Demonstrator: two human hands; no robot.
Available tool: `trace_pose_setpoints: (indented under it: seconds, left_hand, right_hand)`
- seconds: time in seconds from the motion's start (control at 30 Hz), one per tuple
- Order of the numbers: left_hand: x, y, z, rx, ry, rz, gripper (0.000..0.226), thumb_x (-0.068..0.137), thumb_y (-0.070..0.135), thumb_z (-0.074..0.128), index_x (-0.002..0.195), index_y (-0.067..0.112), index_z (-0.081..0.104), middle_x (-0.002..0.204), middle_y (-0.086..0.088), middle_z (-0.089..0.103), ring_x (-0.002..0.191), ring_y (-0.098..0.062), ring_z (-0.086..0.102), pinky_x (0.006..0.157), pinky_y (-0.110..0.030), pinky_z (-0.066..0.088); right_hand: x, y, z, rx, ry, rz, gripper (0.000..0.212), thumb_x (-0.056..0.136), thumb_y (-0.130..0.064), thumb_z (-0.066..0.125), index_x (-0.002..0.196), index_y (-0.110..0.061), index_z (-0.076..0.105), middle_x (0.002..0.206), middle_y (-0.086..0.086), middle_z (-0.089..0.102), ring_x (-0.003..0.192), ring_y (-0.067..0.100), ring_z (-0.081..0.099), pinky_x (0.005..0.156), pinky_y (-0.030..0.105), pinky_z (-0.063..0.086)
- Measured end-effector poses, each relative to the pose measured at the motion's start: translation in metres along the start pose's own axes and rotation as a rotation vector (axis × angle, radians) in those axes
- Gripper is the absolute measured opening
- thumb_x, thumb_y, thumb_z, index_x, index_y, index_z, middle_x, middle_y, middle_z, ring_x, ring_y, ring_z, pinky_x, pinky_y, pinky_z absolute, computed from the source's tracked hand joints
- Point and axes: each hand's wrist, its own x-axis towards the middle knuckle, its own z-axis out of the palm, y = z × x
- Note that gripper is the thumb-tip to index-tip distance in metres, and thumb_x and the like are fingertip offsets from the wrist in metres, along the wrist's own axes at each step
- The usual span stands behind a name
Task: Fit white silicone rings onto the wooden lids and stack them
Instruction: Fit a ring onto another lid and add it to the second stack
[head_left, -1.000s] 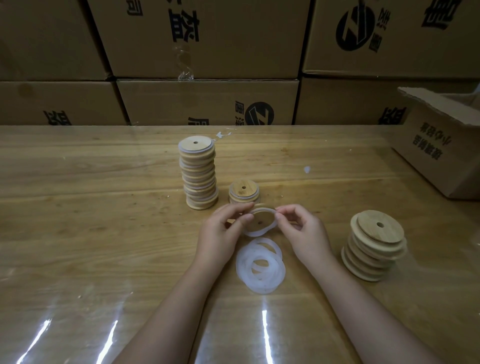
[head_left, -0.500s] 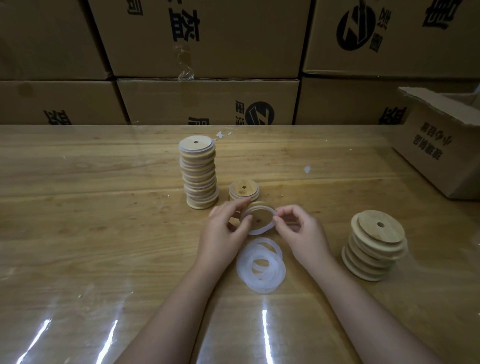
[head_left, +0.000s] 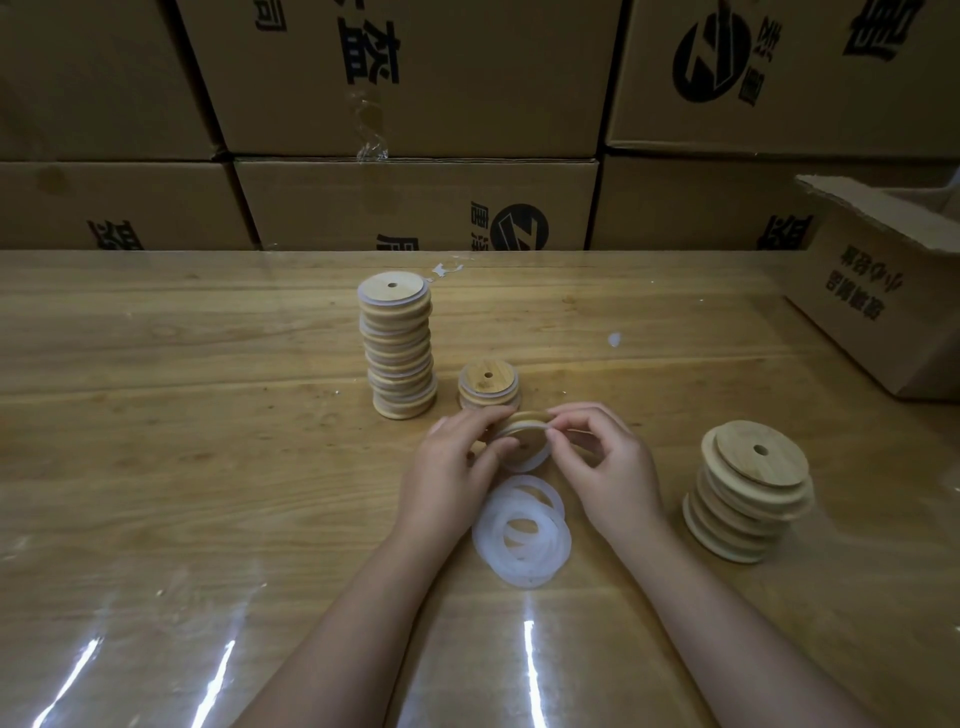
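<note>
Both hands hold one wooden lid (head_left: 523, 435) tilted above the table, with a white silicone ring round its lower edge. My left hand (head_left: 457, 467) grips the lid's left side, thumb on its face. My right hand (head_left: 608, 467) pinches the ring at the lid's right rim. A loose pile of white rings (head_left: 522, 530) lies just below the hands. A tall stack of ringed lids (head_left: 399, 345) stands behind on the left, and a short stack (head_left: 488, 384) beside it. A leaning stack of bare lids (head_left: 750, 493) sits at the right.
The wooden table (head_left: 156, 441) has a glossy clear cover. Stacked cardboard boxes (head_left: 415, 202) form a wall along its far edge. An open cardboard box (head_left: 878, 291) stands at the far right. Small white scraps (head_left: 614, 340) lie near the middle.
The lid has tipped from nearly facing me to a flatter tilt, and the ring now sits closer round it. My right fingers moved left onto the lid's rim.
</note>
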Motion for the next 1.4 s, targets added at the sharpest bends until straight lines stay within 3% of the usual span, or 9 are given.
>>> trace_pose_setpoints:
  seconds: [0.3,0.43,0.6,0.7,0.77,0.9,1.17,1.27,1.4]
  left_hand:
    - [0.0007,-0.0005,-0.0014,-0.040,-0.013,-0.022,0.028,0.083,0.020,0.069,0.111,0.023,0.066,0.096,0.015,0.064,0.089,-0.010,0.058,0.074,-0.026,0.046]
    - [0.0014,-0.0005,-0.0016,-0.059,-0.014,-0.038,0.026,0.083,0.019,0.069,0.109,0.023,0.067,0.096,0.015,0.064,0.087,-0.007,0.059,0.071,-0.019,0.045]
    - [0.0021,-0.0018,-0.0029,-0.076,-0.016,-0.060,0.027,0.083,0.018,0.069,0.110,0.022,0.067,0.096,0.024,0.061,0.089,-0.005,0.058,0.075,-0.019,0.045]
    - [0.0017,-0.0027,-0.0032,-0.087,-0.018,-0.066,0.027,0.083,0.018,0.069,0.109,0.023,0.067,0.095,0.030,0.059,0.087,0.001,0.057,0.074,-0.013,0.043]
    - [0.0016,-0.0034,-0.0031,-0.093,-0.018,-0.065,0.027,0.083,0.016,0.069,0.109,0.023,0.066,0.094,0.028,0.058,0.088,0.005,0.056,0.070,-0.005,0.039]
    - [0.0022,-0.0055,-0.0028,-0.106,-0.016,-0.093,0.026,0.084,0.015,0.068,0.109,0.021,0.066,0.093,0.023,0.059,0.086,0.013,0.053,0.068,-0.002,0.038]
    - [0.0033,-0.0093,-0.0005,-0.119,-0.026,-0.165,0.027,0.085,0.017,0.067,0.112,0.020,0.066,0.102,0.007,0.065,0.085,0.006,0.056,0.069,-0.004,0.037]
    - [0.0034,-0.0082,-0.0005,-0.126,-0.025,-0.169,0.027,0.085,0.017,0.067,0.111,0.021,0.066,0.102,0.007,0.065,0.085,0.006,0.056,0.070,-0.004,0.038]
    - [0.0030,-0.0062,-0.0006,-0.123,-0.028,-0.143,0.026,0.085,0.016,0.067,0.110,0.022,0.066,0.099,0.012,0.064,0.085,0.011,0.054,0.070,-0.003,0.037]
  right_hand:
    - [0.0000,-0.0001,0.0005,0.015,0.048,0.077,0.019,0.080,0.004,0.065,0.078,-0.015,0.065,0.090,-0.005,0.065,0.088,0.002,0.062,0.075,0.014,0.050]
    - [-0.0007,0.0000,0.0000,-0.051,0.033,0.046,0.012,0.081,0.003,0.064,0.082,-0.010,0.066,0.092,-0.001,0.064,0.088,0.003,0.061,0.072,0.013,0.051]
    - [-0.0009,0.0014,-0.0003,-0.131,-0.030,0.076,0.008,0.085,-0.005,0.062,0.085,-0.012,0.064,0.093,-0.003,0.061,0.083,0.006,0.060,0.069,0.022,0.053]
    - [-0.0008,0.0021,-0.0013,-0.118,-0.042,0.112,0.010,0.084,-0.006,0.064,0.082,-0.016,0.063,0.092,-0.005,0.061,0.082,0.005,0.061,0.067,0.022,0.053]
    - [-0.0009,0.0020,-0.0016,-0.091,-0.059,0.142,0.014,0.083,-0.007,0.065,0.081,-0.020,0.061,0.092,-0.007,0.062,0.082,0.002,0.060,0.067,0.017,0.051]
    - [-0.0007,0.0028,-0.0007,-0.066,-0.080,0.197,0.021,0.082,-0.009,0.066,0.080,-0.029,0.059,0.093,-0.012,0.062,0.082,-0.003,0.061,0.067,0.010,0.049]
    - [0.0006,0.0053,-0.0001,0.044,-0.046,0.262,0.029,0.082,-0.008,0.066,0.077,-0.035,0.061,0.095,-0.008,0.067,0.081,0.000,0.065,0.068,0.011,0.050]
    - [0.0013,0.0059,-0.0005,0.057,-0.041,0.283,0.028,0.082,-0.007,0.066,0.076,-0.034,0.061,0.095,-0.005,0.068,0.082,0.005,0.066,0.069,0.015,0.051]
    - [0.0019,0.0065,-0.0011,0.065,-0.038,0.335,0.024,0.082,-0.006,0.065,0.077,-0.029,0.062,0.090,0.000,0.069,0.080,0.018,0.067,0.073,0.030,0.055]
